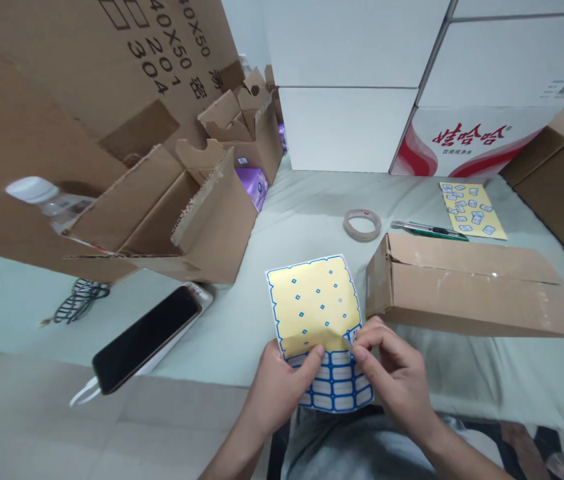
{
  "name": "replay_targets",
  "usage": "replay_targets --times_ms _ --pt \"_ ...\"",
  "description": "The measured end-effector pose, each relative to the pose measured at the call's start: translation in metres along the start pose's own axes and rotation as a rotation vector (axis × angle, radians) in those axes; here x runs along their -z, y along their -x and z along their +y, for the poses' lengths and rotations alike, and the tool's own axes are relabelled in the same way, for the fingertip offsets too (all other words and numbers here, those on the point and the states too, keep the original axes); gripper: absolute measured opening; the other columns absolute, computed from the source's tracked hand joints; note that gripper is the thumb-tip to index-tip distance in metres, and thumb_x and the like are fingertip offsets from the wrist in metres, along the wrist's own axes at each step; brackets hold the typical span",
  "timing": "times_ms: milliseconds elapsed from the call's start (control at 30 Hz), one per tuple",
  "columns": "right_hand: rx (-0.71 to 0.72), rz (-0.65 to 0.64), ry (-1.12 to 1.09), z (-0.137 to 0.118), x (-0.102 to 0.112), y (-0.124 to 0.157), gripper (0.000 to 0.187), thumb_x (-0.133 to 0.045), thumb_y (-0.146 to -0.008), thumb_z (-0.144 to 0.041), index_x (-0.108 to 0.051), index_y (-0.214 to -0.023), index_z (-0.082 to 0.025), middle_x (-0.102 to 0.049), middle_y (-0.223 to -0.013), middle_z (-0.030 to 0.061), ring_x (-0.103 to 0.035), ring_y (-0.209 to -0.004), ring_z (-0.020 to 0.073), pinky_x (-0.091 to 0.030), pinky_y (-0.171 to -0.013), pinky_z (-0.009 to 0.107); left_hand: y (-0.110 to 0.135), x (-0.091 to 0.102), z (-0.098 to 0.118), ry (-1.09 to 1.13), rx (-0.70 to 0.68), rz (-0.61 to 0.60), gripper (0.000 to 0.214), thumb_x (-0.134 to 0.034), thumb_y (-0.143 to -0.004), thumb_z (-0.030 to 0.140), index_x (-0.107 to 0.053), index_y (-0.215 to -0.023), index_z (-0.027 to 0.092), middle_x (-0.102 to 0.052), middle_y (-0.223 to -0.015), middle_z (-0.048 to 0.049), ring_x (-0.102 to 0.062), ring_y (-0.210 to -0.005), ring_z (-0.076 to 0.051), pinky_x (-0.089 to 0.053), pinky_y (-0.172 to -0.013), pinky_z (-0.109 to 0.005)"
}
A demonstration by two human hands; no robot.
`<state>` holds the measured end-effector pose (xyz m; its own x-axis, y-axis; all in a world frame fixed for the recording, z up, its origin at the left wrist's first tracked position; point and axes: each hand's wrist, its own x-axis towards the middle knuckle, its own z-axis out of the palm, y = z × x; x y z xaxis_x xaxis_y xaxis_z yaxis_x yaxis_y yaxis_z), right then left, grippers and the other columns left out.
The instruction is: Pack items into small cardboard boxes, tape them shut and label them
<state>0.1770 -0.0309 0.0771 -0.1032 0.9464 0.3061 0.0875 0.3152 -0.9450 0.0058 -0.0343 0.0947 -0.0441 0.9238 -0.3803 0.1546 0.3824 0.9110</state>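
Thin paper label sheet, blue-bordered, gripped in the left hand and pinched by the right hand (fingertips closed at its crease).

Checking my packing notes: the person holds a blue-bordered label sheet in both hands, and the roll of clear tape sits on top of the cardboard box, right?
No: the head view shows the roll of clear tape on the pale cloth beyond the cardboard box, not on it. The blue-bordered label sheet stands as you said.

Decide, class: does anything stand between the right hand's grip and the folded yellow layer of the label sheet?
Nothing visible: the right hand pinches the label sheet's yellow layer directly; the left hand holds the sheet beside it.
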Motion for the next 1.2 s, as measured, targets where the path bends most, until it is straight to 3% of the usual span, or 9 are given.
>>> replay_targets --times_ms 233,400,467,567,733,900,1033,1100,1200 --pt "-0.051 0.006 -0.33 0.015 0.027 0.015 0.022 -0.061 -0.091 -0.042 -0.065 -0.082 -0.022 -0.056 -0.07 0.0022 -0.054 -0.071 0.0167 -0.045 -0.062 0.028 -0.038 0.025 -0.021 -0.16 -0.021 0.113 0.048 -0.068 -0.071 0.047 -0.068 -0.106 0.014 -0.072 -0.11 -0.0147 -0.067 -0.104 -0.034 -0.055 -0.092 -0.047" --pt "0.023 0.194 0.075 0.023 0.08 0.044 0.034 -0.053 -0.091 -0.052 -0.071 -0.092 -0.023 -0.062 -0.096 0.0102 -0.059 -0.092 0.0253 -0.049 -0.075 0.037 -0.057 0.028 -0.017 -0.326 -0.364 0.565 0.082 -0.068 -0.075 0.043 -0.035 -0.145 0.017 -0.037 -0.148 -0.0199 -0.035 -0.139 -0.036 -0.036 -0.11 -0.055" --pt "0.081 0.41 0.276 0.032 0.1 0.058 0.038 -0.047 -0.092 -0.052 -0.07 -0.098 -0.022 -0.059 -0.111 0.0126 -0.055 -0.11 0.0312 -0.045 -0.09 0.047 -0.066 0.013 -0.004 -0.395 -0.569 0.451 0.067 -0.059 -0.084 0.037 -0.037 -0.144 0.019 -0.038 -0.149 -0.0172 -0.031 -0.142 -0.032 -0.029 -0.116 -0.053" --pt "0.133 0.639 0.489 0.051 0.119 0.072 0.048 -0.042 -0.093 -0.053 -0.063 -0.121 -0.02 -0.047 -0.139 0.0164 -0.038 -0.136 0.038 -0.03 -0.108 0.06 -0.095 -0.021 0.022 -0.326 -0.652 -0.095 0.057 -0.041 -0.088 0.02 -0.038 -0.145 0.018 -0.039 -0.153 -0.0144 -0.031 -0.145 -0.027 -0.022 -0.12 -0.051" --pt "0.098 0.567 0.201 0.065 0.126 0.068 0.057 -0.044 -0.093 -0.057 -0.049 -0.142 -0.03 -0.012 -0.164 0.0052 -0.009 -0.151 0.0351 -0.019 -0.116 0.063 -0.129 -0.06 0.045 -0.298 -0.702 -0.396 0.071 -0.051 -0.076 0.017 -0.039 -0.146 0.016 -0.048 -0.147 -0.0141 -0.047 -0.135 -0.027 -0.036 -0.115 -0.044" --pt "-0.059 0.379 -0.249 0.055 0.131 0.035 0.076 -0.036 -0.082 -0.082 -0.059 -0.134 -0.031 -0.046 -0.151 0.0054 -0.032 -0.144 0.0358 -0.034 -0.111 0.058 -0.084 -0.06 0.028 -0.344 -0.881 -0.462 0.085 -0.065 -0.082 0.035 -0.02 -0.153 0.028 -0.061 -0.119 -0.0096 -0.062 -0.104 -0.024 -0.05 -0.098 -0.047" --pt "-0.145 0.278 -0.457 0.05 0.15 0.013 0.08 -0.032 -0.08 -0.084 -0.073 -0.113 -0.023 -0.071 -0.116 0.0127 -0.063 -0.112 0.0351 -0.05 -0.093 0.053 -0.059 -0.067 0.026 -0.457 -1.34 -0.205 0.084 -0.068 -0.08 0.051 -0.026 -0.15 0.032 -0.035 -0.141 -0.0149 -0.041 -0.13 -0.036 -0.042 -0.104 -0.058" --pt "-0.108 0.326 -0.466 0.05 0.156 0.016 0.066 -0.038 -0.086 -0.074 -0.074 -0.105 -0.023 -0.073 -0.104 0.0112 -0.069 -0.096 0.0291 -0.054 -0.083 0.046 -0.06 -0.077 0.03 -0.521 -1.431 -0.177 0.073 -0.066 -0.078 0.058 -0.042 -0.139 0.026 -0.024 -0.149 -0.0158 -0.023 -0.141 -0.041 -0.029 -0.113 -0.063" --pt "-0.033 0.405 -0.423 0.051 0.153 0.037 0.036 -0.052 -0.09 -0.052 -0.073 -0.101 -0.025 -0.072 -0.1 0.0064 -0.068 -0.086 0.0202 -0.053 -0.079 0.035 -0.069 -0.091 0.033 -0.506 -1.442 -0.229 0.068 -0.066 -0.077 0.058 -0.044 -0.129 0.02 -0.038 -0.141 -0.0184 -0.027 -0.141 -0.04 -0.028 -0.114 -0.061"
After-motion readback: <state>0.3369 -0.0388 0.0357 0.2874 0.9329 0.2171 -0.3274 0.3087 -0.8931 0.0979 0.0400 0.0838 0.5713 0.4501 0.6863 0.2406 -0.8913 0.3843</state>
